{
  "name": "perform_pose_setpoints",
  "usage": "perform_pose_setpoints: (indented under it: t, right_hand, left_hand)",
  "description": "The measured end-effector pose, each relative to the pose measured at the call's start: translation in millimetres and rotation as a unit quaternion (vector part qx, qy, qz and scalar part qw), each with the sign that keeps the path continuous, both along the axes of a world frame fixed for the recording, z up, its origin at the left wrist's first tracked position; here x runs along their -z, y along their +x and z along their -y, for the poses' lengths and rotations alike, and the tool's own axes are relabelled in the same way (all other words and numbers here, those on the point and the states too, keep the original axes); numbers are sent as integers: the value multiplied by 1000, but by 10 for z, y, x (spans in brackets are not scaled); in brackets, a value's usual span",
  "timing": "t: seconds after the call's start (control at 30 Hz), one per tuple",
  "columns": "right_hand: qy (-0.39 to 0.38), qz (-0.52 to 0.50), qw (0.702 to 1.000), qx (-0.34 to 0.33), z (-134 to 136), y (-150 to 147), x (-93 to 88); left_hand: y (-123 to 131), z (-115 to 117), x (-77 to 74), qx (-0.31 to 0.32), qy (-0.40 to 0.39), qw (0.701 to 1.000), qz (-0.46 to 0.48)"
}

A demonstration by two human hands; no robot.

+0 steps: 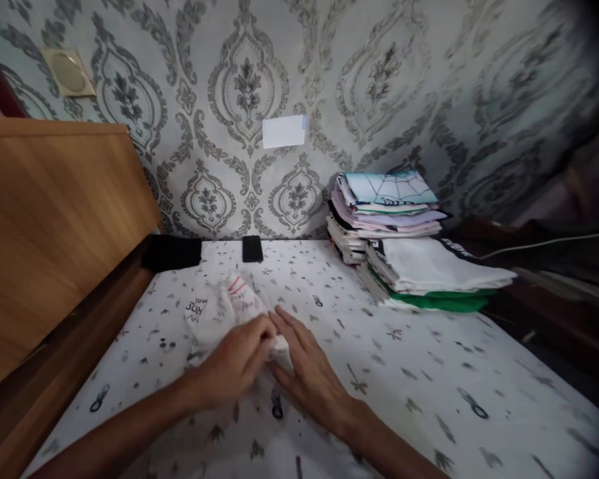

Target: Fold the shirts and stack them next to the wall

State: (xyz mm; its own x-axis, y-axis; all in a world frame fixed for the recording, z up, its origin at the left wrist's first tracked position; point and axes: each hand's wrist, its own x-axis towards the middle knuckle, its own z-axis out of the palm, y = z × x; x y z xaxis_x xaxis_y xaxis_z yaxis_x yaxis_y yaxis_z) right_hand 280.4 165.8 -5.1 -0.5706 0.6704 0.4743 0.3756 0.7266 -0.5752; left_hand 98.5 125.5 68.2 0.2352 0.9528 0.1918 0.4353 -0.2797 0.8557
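Note:
A crumpled white cloth item [212,319], sock-like in shape, lies on the printed sheet with black lettering and red stripes on it. My left hand [237,359] is closed, its fingers curled round the near end of this white cloth. Right beside it, my right hand [307,372] has its fingers stretched out straight and its thumb apart. A small white end of the cloth shows between my two hands, touching my right palm. My left hand is slightly blurred, and the cloth beneath the fingers is hidden.
Two stacks of folded clothes, a taller stack [387,216] and a lower stack [439,273], stand at the back right. A black folded cloth [172,253] and a small dark flat object [252,249] lie near the wall. A wooden panel [60,213] bounds the left side.

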Motion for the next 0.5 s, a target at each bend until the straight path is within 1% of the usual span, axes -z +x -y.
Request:
perform_pose_setpoints:
  t: [0.07,0.13,0.2,0.23,0.27,0.33,0.4,0.43,0.5]
  right_hand:
    - [-32,-25,999,-30,128,-1,26]
    - [-73,-31,996,-35,235,48,49]
    - [-105,-18,994,-21,314,126,54]
    - [-116,-11,993,-15,344,170,45]
    - [-124,-8,992,-14,372,215,28]
    - [-133,-19,991,-17,431,308,-33]
    - [-126,-46,991,-28,508,401,-126]
    - [-122,-57,990,-37,554,448,-180]
    - [-120,-72,988,-63,660,543,-293]
  left_hand:
    - [147,263,-27,40,-36,998,28]
    - [186,424,1,59,-63,995,55]
    - [130,511,101,45,-58,996,59]
    - [72,535,179,30,-43,998,39]
    - [0,552,271,17,-22,1000,3]
    - [-172,567,474,-4,19,994,-105]
    - [-347,567,663,-21,45,973,-225]
    - [-423,563,737,-39,55,961,-268]
    - [-538,549,833,-94,65,944,-308]
